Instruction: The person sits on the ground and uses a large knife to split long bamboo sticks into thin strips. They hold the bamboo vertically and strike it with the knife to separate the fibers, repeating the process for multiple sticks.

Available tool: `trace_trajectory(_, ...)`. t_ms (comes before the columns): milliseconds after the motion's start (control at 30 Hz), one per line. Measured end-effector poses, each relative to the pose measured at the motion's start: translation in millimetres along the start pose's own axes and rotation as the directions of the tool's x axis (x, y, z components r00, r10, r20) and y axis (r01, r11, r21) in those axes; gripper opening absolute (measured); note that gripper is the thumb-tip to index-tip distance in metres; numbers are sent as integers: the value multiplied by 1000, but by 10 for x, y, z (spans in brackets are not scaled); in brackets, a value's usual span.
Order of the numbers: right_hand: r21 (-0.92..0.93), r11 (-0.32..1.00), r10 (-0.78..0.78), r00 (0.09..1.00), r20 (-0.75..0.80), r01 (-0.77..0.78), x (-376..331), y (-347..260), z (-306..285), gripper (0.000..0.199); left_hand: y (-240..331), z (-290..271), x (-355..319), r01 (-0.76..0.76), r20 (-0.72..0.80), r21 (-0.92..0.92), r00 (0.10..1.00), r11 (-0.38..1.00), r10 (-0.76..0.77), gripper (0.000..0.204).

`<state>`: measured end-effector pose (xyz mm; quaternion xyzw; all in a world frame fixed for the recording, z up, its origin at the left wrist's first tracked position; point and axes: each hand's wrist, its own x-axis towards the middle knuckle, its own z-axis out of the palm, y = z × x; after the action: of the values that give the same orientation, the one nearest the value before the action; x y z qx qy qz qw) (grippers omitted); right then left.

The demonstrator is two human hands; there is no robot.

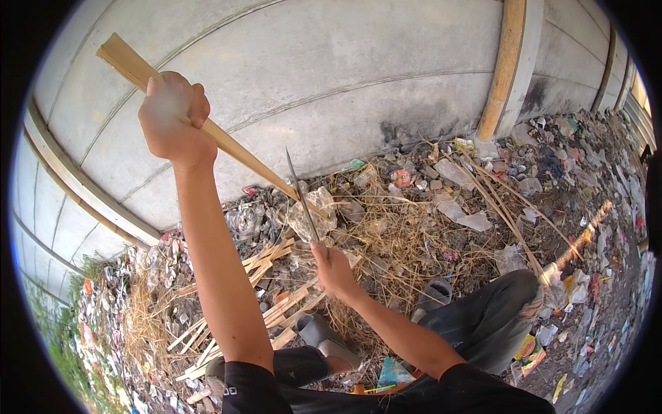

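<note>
My left hand (172,117) is raised and shut on a long split bamboo stick (238,148), which slants from the upper left down to a grey stone (312,217) on the ground. Lower and to the right, my right hand (333,265) grips the handle of a long thin knife (298,190). The blade points up and its edge meets the lower part of the stick just above the stone. Both forearms rise from the bottom edge.
Several split bamboo strips (276,303) lie below the stone by my left foot in a grey sandal (324,338). Dry grass and litter cover the ground. A concrete wall (331,69) with a wooden post (503,69) stands behind.
</note>
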<state>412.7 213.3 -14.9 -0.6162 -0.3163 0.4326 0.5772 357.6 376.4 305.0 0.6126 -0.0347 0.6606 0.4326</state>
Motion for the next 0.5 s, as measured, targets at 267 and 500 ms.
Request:
trace_trajectory(267,-248,957,-198,961,-194,147,190,1199,-1,56,-30,71,98,68,-63,-119,995,991,-76,38)
trace_trajectory(500,-146,963,221,974,-41,-224,209,812,-486,68,107,-368,-37,70,16,-98,998,993,-68,38)
